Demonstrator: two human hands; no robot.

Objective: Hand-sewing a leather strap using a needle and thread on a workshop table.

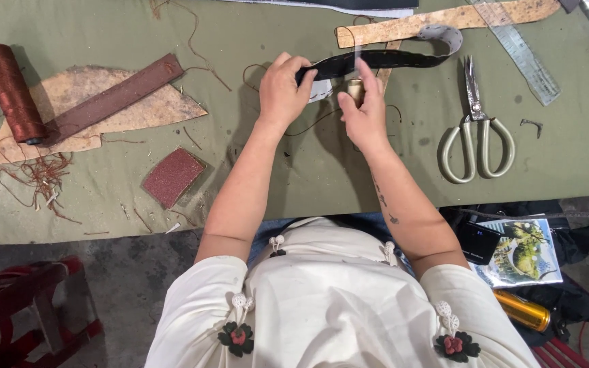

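My left hand (282,92) pinches the near end of a dark leather strap (390,60) that runs to the right and curls back at its pale far end. My right hand (364,112) sits just beside it, its fingers closed around a small tan wooden-handled tool (355,89) pressed against the strap. A thin dark thread (308,124) trails from the strap across the green cloth-covered table (308,170) between my wrists.
Large scissors (475,129) lie right of my hands, a metal ruler (523,54) and cork strip (444,19) beyond. At left lie a spool of brown thread (9,92), a brown leather strip (114,99), cork scrap and a sandpaper piece (173,177). A red stool (28,307) stands lower left.
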